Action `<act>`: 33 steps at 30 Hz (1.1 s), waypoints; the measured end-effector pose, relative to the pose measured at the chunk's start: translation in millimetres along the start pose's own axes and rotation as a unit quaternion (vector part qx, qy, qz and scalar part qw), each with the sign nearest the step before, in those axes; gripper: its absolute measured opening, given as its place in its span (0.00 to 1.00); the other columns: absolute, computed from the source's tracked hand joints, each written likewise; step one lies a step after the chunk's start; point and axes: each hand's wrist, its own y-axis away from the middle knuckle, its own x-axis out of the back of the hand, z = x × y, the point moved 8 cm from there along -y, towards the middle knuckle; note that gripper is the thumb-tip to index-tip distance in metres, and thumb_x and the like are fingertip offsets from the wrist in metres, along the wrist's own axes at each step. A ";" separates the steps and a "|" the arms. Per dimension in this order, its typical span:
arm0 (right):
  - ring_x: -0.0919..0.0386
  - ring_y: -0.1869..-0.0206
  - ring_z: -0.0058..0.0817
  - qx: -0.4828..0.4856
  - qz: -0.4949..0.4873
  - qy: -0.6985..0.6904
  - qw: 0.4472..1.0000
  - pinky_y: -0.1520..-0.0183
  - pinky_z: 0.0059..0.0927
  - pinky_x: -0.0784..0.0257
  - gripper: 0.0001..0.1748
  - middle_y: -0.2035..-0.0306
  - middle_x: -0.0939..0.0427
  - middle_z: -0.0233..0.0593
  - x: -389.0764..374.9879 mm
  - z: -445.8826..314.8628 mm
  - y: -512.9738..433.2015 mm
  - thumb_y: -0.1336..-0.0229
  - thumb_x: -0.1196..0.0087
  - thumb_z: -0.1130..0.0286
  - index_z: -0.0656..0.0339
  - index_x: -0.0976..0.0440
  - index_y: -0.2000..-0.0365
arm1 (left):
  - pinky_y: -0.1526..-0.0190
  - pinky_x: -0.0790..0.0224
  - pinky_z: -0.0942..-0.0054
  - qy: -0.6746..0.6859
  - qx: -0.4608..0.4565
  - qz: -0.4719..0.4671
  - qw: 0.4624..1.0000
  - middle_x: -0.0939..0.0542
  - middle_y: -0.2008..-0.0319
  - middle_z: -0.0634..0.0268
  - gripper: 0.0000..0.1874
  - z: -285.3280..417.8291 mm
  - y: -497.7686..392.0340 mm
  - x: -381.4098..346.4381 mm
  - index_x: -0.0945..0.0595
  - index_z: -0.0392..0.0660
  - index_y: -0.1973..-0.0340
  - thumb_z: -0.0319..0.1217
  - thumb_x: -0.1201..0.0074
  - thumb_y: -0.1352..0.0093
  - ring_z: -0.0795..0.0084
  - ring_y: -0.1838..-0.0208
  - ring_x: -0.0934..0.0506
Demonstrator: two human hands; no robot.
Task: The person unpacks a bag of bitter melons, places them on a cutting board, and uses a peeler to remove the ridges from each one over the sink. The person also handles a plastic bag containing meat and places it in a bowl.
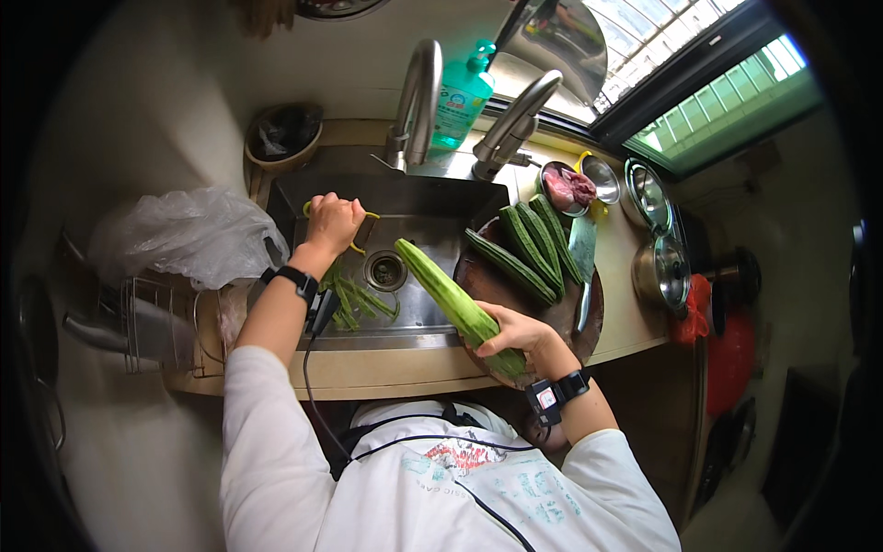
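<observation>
My left hand [334, 222] is over the sink [431, 231], closed around a yellow peeler [357, 248] that it mostly covers. My right hand [514, 328] grips the thick end of a pale green gourd [445, 293], which looks peeled. The gourd slants across the sink's right side, its narrow tip pointing towards the drain [385, 270] and apart from the peeler. Green peel strips [362, 300] lie on the sink floor below my left hand. Several dark green ridged gourds [534, 241] rest on a round wooden chopping board [476, 272] to the right.
A cleaver [582, 252] lies on the board's right side. Behind it are a bowl of raw meat [567, 188] and metal pots [659, 272]. Two taps [428, 90] and a green pump bottle [463, 100] stand behind the sink. A plastic bag [186, 234] sits at left.
</observation>
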 end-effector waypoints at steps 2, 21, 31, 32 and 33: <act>0.30 0.54 0.20 -0.024 0.011 -0.067 0.997 0.49 0.24 0.33 0.38 0.58 0.27 0.31 2.0 2.0 -3.3 0.57 0.34 0.73 0.63 0.36 0.43 | 0.60 0.37 0.56 0.031 -0.037 0.019 0.999 0.23 0.82 0.61 0.19 26.9 -1.8 17.0 0.22 0.45 0.85 0.36 0.57 0.33 0.59 0.69 0.26; 0.28 0.56 0.21 0.024 0.105 -0.169 0.980 0.50 0.29 0.30 0.29 0.59 0.26 0.33 24.8 6.3 -16.4 0.44 0.40 0.64 0.61 0.35 0.44 | 0.55 0.33 0.55 0.161 0.276 -0.190 0.928 0.19 0.75 0.51 0.26 -47.0 47.6 -36.9 0.18 0.36 0.72 0.43 0.64 0.27 0.55 0.67 0.22; 0.26 0.55 0.20 0.243 0.262 -0.185 0.915 0.49 0.24 0.31 0.26 0.58 0.24 0.30 19.2 -46.0 -52.1 0.48 0.36 0.78 0.62 0.33 0.49 | 0.76 0.39 0.78 0.556 0.454 -0.396 0.572 0.21 0.78 0.64 0.24 55.0 119.1 -35.6 0.24 0.45 0.57 0.54 0.60 0.27 0.73 0.72 0.22; 0.26 0.54 0.20 0.266 0.241 -0.149 0.921 0.49 0.24 0.31 0.27 0.57 0.24 0.31 13.4 -52.9 -53.5 0.48 0.36 0.79 0.62 0.33 0.48 | 0.76 0.39 0.80 0.608 0.466 -0.368 0.528 0.20 0.77 0.64 0.25 64.2 120.9 -34.3 0.24 0.47 0.57 0.55 0.59 0.28 0.72 0.71 0.21; 0.26 0.53 0.20 0.252 0.247 -0.115 0.929 0.48 0.24 0.31 0.28 0.56 0.24 0.32 11.0 -54.0 -55.5 0.48 0.37 0.79 0.62 0.34 0.46 | 0.76 0.40 0.81 0.650 0.482 -0.332 0.484 0.19 0.76 0.63 0.25 72.1 121.5 -34.8 0.24 0.48 0.56 0.57 0.59 0.29 0.70 0.70 0.21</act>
